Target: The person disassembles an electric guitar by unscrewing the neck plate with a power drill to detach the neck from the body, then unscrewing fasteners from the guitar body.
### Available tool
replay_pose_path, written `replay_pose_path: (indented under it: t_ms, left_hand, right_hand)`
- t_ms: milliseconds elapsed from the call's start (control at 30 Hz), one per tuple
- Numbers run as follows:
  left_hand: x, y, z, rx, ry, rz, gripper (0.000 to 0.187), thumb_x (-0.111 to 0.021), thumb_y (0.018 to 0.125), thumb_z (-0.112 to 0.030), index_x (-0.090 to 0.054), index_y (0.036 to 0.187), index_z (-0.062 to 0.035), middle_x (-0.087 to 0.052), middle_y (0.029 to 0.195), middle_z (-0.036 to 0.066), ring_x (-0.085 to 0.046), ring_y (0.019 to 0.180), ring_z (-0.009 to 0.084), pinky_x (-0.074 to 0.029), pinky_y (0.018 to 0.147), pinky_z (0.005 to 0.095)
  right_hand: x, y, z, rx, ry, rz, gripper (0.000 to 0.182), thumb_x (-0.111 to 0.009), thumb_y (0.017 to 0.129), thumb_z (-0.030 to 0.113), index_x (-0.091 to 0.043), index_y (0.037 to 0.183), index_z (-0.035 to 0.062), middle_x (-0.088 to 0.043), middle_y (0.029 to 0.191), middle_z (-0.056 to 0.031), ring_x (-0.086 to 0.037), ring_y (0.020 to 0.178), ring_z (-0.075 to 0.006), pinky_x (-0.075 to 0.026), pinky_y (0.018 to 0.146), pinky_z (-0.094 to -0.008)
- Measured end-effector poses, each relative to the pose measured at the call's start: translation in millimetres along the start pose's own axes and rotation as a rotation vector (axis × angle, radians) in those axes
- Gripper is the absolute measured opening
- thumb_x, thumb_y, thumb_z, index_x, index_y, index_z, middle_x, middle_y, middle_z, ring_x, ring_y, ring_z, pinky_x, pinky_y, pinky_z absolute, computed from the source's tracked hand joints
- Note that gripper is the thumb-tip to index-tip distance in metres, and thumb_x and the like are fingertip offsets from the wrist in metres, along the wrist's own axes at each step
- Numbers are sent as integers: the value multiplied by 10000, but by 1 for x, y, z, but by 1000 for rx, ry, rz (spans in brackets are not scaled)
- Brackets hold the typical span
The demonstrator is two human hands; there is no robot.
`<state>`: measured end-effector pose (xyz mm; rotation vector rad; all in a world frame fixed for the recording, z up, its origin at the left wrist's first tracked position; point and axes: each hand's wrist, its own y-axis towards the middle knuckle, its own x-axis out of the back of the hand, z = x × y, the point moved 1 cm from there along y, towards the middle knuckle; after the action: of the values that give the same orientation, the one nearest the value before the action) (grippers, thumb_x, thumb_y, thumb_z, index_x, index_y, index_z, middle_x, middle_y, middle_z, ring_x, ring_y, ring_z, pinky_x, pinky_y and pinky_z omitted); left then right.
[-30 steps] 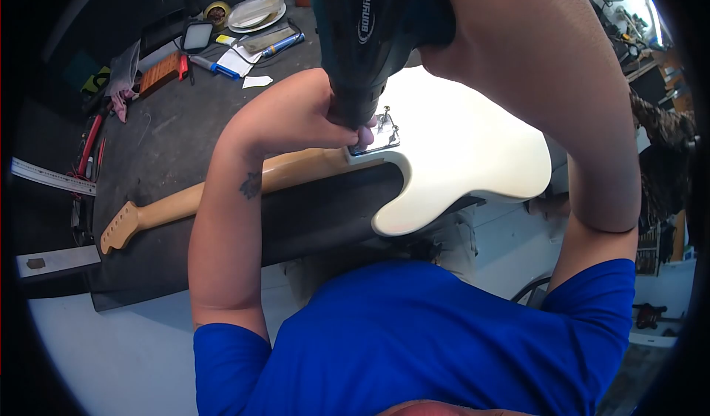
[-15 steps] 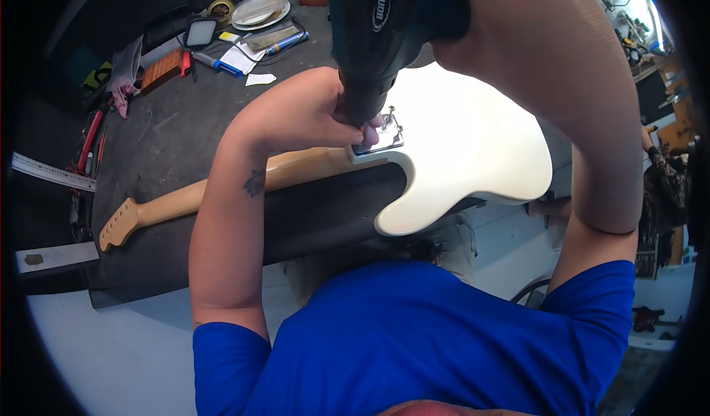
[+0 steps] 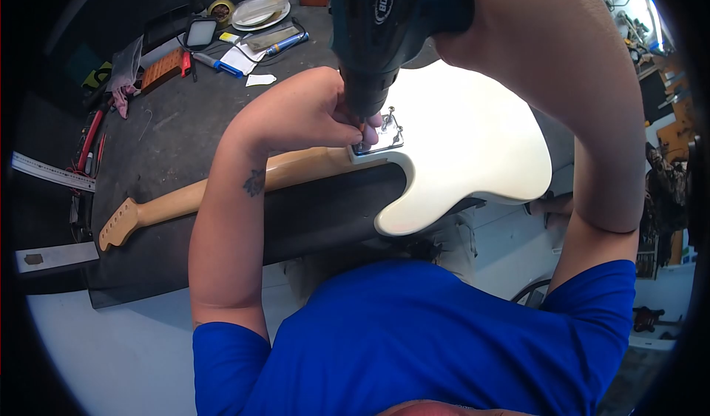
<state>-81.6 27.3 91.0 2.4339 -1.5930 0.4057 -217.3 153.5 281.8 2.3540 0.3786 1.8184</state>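
A white guitar body (image 3: 473,135) lies back up on the dark bench, its wooden neck (image 3: 296,168) reaching left to the headstock. At the neck joint sits a metal plate (image 3: 388,141) with a screw (image 3: 390,113) standing up from it. My right hand (image 3: 457,35) grips a dark teal power drill (image 3: 370,39), which points down at the plate. Just under the chuck, the fingers of my left hand (image 3: 351,124) are pinched together at the plate's left side; what they hold is hidden.
On the dark bench (image 3: 177,127) behind the neck lie a blue marker (image 3: 218,65), a tape roll (image 3: 220,9), a wooden block (image 3: 161,72) and papers. A metal ruler (image 3: 55,172) is at the left. Another person's foot (image 3: 551,205) shows beyond the body at right.
The drill has shifted very slightly, its chuck a little higher above my left fingers. My left hand and the guitar have hardly moved.
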Motion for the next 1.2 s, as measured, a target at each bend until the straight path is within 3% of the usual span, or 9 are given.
replay_pose_path:
  t_ms: [100,233,400,533,633,800,1000,1133,1200]
  left_hand:
    - [0,0,0,0,-4,10,223,-760,890,8,-724,1107,44,-793,995,127,-787,964,187,-627,907,326]
    - [0,0,0,-5,-4,14,231,-755,886,17,-718,1111,48,-787,1004,129,-786,977,194,-630,912,334]
    - [1,-1,-1,-2,5,12,228,-750,883,25,-718,1108,46,-783,1008,132,-787,986,203,-630,916,339]
    - [0,0,2,-9,-23,6,233,-761,879,22,-720,1107,42,-783,1015,130,-788,988,203,-630,919,339]
    - [0,-1,1,-5,-20,9,235,-769,877,17,-719,1106,42,-784,1023,128,-789,990,204,-629,919,339]
    - [1,1,7,-7,-51,12,229,-773,876,18,-717,1096,41,-786,1025,123,-789,988,203,-628,911,338]
    - [1,2,0,45,-36,47,231,-793,874,39,-691,1081,25,-786,994,130,-785,970,200,-632,868,329]
    - [4,0,-4,56,58,16,209,-812,881,-8,-689,1046,28,-809,1005,136,-802,938,218,-623,858,316]
    - [5,0,-3,61,62,28,214,-813,880,-11,-686,1046,33,-810,1013,143,-801,947,217,-623,857,317]
  right_hand:
    - [-15,-3,16,-77,-151,-121,522,-851,810,156,-485,1126,-40,-691,765,-189,-729,738,-375,-587,674,-415]
    - [6,11,11,-167,-20,67,522,-858,822,179,-492,1123,-41,-692,764,-186,-731,732,-368,-585,669,-405]
    - [7,1,-8,40,125,13,518,-865,823,197,-506,1109,-42,-693,766,-186,-730,725,-360,-580,664,-401]
    - [0,-1,-5,34,32,-55,527,-869,820,208,-510,1110,-45,-693,765,-186,-729,718,-354,-576,658,-405]
    - [9,3,-7,-3,94,42,537,-871,812,216,-510,1110,-47,-693,765,-188,-727,719,-359,-572,660,-413]
    - [-23,-9,-17,106,-28,-240,561,-880,776,215,-517,1131,-25,-698,778,-185,-731,748,-365,-575,689,-421]
    - [-24,-2,-18,51,216,-334,665,-939,668,155,-609,1226,3,-753,927,-166,-751,913,-299,-580,814,-399]
    - [-23,21,-60,155,521,-185,603,-914,651,69,-686,1205,1,-779,1039,-149,-739,941,-256,-576,851,-363]
    - [-37,49,-93,117,728,-40,684,-885,666,56,-635,1300,-8,-776,1051,-174,-743,947,-286,-584,857,-369]
